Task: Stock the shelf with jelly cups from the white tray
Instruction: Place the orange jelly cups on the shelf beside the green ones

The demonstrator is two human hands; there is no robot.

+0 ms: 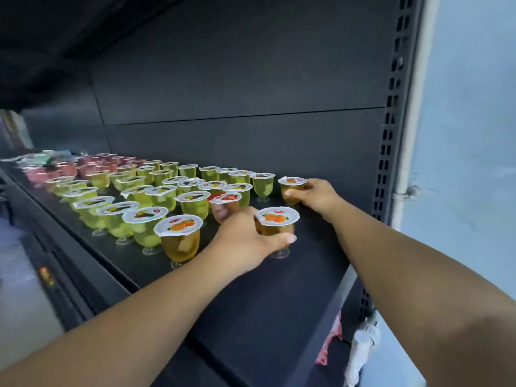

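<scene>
Dozens of jelly cups [145, 196] stand in rows on the black shelf [279, 289], green ones nearest the fingers, pink ones far off to the left. The left hand [245, 241] curls round two cups: an orange cup [276, 227] pinched between thumb and fingers, its foot on the shelf, and a red-lidded cup [224, 206] behind the knuckles. The right hand [315, 195] grips another orange cup [291, 189] further back, thumb across its front. One more orange cup [180, 238] stands free just left of the left wrist.

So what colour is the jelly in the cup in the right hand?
Orange-amber, under an orange-fruit lid; the cup shows in the head view.
</scene>
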